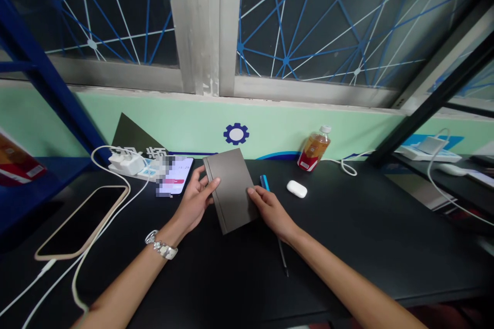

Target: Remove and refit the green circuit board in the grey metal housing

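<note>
A closed notebook [233, 193] with a plain grey-brown cover is held up, slightly tilted, over the black desk. At its left spine edge, my left hand [196, 199] grips it with the thumb on the cover and the fingers behind. My right hand [270, 211] pinches the right edge, thumb on the front. Partly hidden by the right hand and forearm, a thin pen [283, 257] lies on the desk. A blue pen cap or second pen end [264, 182] shows just beyond that hand. To the right rests a white earbud case [297, 189].
A drink bottle [314, 148] stands near the wall. On the left are a lit phone [177, 177], a power strip [152, 168] with chargers, and a dark-screened phone [83, 223] with white cables [111, 221] crossing the desk [347, 247]. Slanted frame posts [428, 95] flank both sides.
</note>
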A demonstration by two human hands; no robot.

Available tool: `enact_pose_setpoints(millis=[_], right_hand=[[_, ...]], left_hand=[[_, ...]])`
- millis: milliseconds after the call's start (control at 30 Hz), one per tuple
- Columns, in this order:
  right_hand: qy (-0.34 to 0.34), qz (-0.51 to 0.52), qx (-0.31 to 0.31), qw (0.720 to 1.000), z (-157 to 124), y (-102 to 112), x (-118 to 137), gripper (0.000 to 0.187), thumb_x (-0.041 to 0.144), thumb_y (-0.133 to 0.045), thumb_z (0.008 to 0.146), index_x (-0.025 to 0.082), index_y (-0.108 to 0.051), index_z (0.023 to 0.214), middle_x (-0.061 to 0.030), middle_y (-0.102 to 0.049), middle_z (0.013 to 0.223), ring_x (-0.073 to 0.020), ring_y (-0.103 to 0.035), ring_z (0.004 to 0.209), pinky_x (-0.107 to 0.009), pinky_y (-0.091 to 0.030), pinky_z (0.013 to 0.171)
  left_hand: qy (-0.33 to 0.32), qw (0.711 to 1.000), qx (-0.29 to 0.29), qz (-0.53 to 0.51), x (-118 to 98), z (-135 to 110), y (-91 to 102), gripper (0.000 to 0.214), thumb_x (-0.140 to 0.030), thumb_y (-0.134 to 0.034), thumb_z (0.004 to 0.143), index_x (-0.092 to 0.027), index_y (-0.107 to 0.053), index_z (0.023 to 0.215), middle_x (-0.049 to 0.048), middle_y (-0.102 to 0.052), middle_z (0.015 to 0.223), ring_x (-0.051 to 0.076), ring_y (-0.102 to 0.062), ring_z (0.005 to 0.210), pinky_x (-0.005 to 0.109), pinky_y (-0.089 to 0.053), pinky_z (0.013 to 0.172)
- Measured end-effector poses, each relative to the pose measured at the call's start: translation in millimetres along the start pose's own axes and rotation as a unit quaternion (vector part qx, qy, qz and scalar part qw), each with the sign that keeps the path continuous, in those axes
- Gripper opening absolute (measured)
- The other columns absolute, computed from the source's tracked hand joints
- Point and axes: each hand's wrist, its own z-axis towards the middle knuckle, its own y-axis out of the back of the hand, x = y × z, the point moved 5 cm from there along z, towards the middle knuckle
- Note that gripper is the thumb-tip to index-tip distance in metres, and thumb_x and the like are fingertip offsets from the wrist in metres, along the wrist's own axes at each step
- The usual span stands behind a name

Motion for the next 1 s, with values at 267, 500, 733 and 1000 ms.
enact_pose_setpoints(millis=[267, 500, 733, 1000], right_hand=[[-0.071, 0.116, 0.101, 0.986, -16.3, -13.1, 17.0, 0.044, 0.047, -0.069, 0.085, 0.027, -0.051, 0.120, -0.0033, -0.067, 0.100, -0.0236, -0.070, 0.084, -0.040, -0.064, 0.057], [0.027, 0.050, 0.013, 0.998, -10.8, 12.0, 37.1, 0.050, 0.043, -0.069, 0.084, 0.029, -0.051, 0.129, -0.0067, -0.069, 0.111, -0.0252, -0.071, 0.086, -0.044, -0.064, 0.066], [0.229, -0.267, -0.105, 0.930, -16.4, 36.0, 58.5, 0.048, 0.031, -0.060, 0.090, 0.026, -0.054, 0.137, -0.0064, -0.063, 0.133, -0.0307, -0.060, 0.121, -0.046, -0.049, 0.104], [0.299, -0.478, 0.006, 0.826, 2.0, 27.4, 32.5, 0.068, 0.009, -0.050, 0.084, 0.032, -0.045, 0.148, 0.0032, -0.051, 0.149, -0.0219, -0.047, 0.139, -0.043, -0.042, 0.114]], left_hand=[[-0.006, 1.000, -0.011, -0.002, 3.6, 0.3, -5.0, 0.056, -0.044, -0.072, 0.084, -0.029, -0.047, 0.132, 0.0061, -0.069, 0.114, 0.021, -0.069, 0.095, 0.030, -0.056, 0.079], [-0.174, 0.933, -0.075, 0.306, -29.7, 4.9, 23.2, 0.036, -0.044, -0.052, 0.096, -0.025, -0.055, 0.127, 0.0079, -0.064, 0.116, 0.021, -0.064, 0.097, 0.034, -0.054, 0.085], [-0.209, 0.766, 0.024, 0.607, -24.9, 16.4, 53.9, 0.021, -0.034, -0.053, 0.094, -0.021, -0.067, 0.102, 0.0081, -0.063, 0.104, 0.026, -0.061, 0.098, 0.040, -0.048, 0.091], [-0.201, 0.702, 0.012, 0.683, -3.0, 20.3, 44.9, 0.018, -0.027, -0.052, 0.093, -0.017, -0.066, 0.099, 0.0128, -0.060, 0.098, 0.030, -0.059, 0.096, 0.042, -0.046, 0.088]])
